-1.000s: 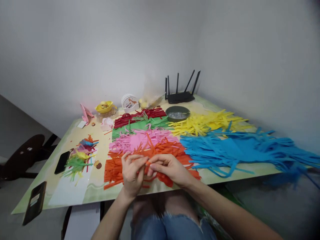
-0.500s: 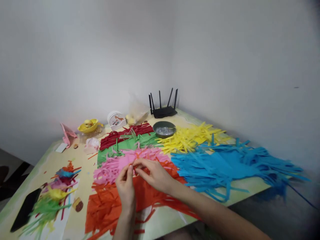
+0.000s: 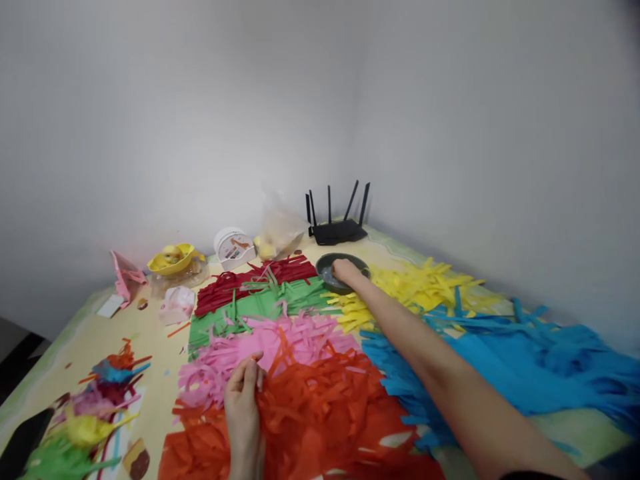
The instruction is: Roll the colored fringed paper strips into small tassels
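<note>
My left hand [image 3: 243, 393] is closed in a pinch, with a bit of orange fringed paper [image 3: 320, 407] showing at its fingertips. That paper lies in a tangled heap of cut strips beside and below the hand. At the far side, my right hand [image 3: 346, 271] dips into a dark green bowl [image 3: 364, 265]. Its fingers look curled together over shiny clear contents [image 3: 327, 277], and what they grip is hidden. Pink fringed paper [image 3: 300, 337], green fringed paper [image 3: 260, 303] and dark red fringed paper [image 3: 225, 290] lie in rows beyond the left hand.
Yellow fringed paper [image 3: 420, 287] and blue fringed paper [image 3: 520, 373] spread to the right. A black router [image 3: 340, 232] stands behind the bowl. Left are small multicoloured paper bundles [image 3: 90, 423], a phone [image 3: 23, 443], a pink stand [image 3: 125, 273] and a yellow dish [image 3: 173, 260].
My right hand has left the left hand's side and reached away into the bowl. The orange paper's strips now bunch up beside my left hand, which stays pinched. The view has shifted slightly.
</note>
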A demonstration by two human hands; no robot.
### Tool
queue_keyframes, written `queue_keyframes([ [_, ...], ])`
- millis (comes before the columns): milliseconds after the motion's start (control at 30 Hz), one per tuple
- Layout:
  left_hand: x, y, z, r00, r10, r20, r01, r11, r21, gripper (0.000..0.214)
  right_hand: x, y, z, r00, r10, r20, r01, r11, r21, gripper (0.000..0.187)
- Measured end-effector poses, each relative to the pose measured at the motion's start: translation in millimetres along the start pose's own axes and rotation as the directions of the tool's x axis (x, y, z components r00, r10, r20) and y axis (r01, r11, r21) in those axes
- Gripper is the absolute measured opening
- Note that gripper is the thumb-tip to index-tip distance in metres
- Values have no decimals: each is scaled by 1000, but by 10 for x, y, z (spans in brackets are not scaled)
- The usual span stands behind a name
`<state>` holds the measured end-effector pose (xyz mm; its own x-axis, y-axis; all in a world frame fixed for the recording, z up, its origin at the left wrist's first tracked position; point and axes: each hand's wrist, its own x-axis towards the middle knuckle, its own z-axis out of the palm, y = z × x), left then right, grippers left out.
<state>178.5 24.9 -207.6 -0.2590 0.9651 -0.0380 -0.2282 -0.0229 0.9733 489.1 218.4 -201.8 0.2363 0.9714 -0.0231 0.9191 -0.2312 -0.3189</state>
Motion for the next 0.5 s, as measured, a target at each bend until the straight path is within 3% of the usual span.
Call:
queue_keyframes([
  [133, -15, -10, -3, 999, 12, 31, -13, 999, 33, 46, 95, 22, 70, 999, 13, 35, -16, 997, 70, 36],
  [267, -38, 32, 14, 995, 78, 61, -83, 993, 84, 38, -45, 17, -92, 997, -44, -65, 55, 983, 176, 31],
  [367, -67, 92, 51, 992, 108, 59, -113, 990, 79, 33, -419, -92, -214, 974, -153, -166, 196, 938, 285, 21],
  [500, -158, 210, 132, 980, 172, 95, -182, 978, 105, 23, -1283, -387, -240, 913, -356, -201, 409, 800, 439, 21],
])
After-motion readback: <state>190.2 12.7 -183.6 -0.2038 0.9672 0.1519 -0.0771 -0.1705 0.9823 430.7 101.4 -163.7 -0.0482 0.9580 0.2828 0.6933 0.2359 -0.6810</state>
